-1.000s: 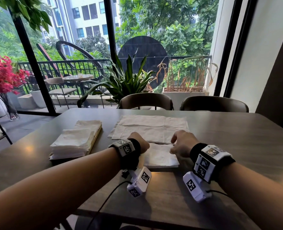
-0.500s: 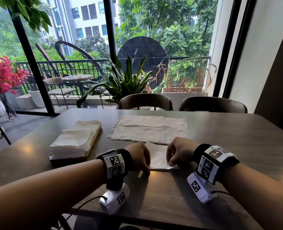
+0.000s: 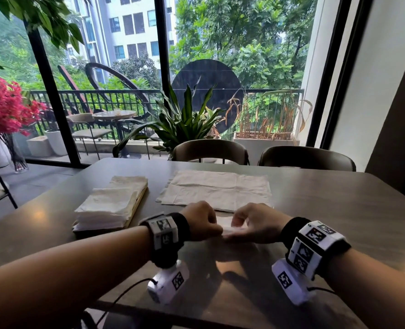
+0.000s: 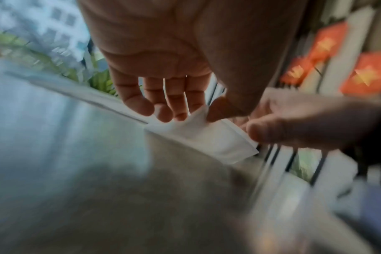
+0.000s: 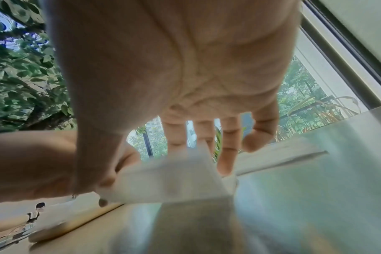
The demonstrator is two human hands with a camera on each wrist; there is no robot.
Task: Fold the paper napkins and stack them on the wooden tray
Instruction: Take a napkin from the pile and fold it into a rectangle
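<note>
A small folded white napkin (image 3: pixel 230 228) sits just above the table between my two hands. My left hand (image 3: pixel 216 230) pinches its left end between thumb and fingers, seen close in the left wrist view as the left hand (image 4: pixel 198 113) on the napkin (image 4: pixel 207 135). My right hand (image 3: pixel 235 230) pinches the other end; in the right wrist view the right hand (image 5: pixel 163 171) curls over the napkin (image 5: pixel 170 182). A pile of folded napkins (image 3: pixel 108 205) lies on the wooden tray (image 3: pixel 138 205) to the left. Unfolded napkins (image 3: pixel 216 189) lie flat beyond my hands.
The grey table (image 3: pixel 327 222) stretches bare to the right and toward me. Two brown chairs (image 3: pixel 211 149) stand at its far edge before a large window. A vase with red flowers (image 3: pixel 4 108) stands on the floor at far left.
My hands have come closer together and a little toward me. The napkin, wider and flat on the table before, is now a narrow folded piece pinched at both ends.
</note>
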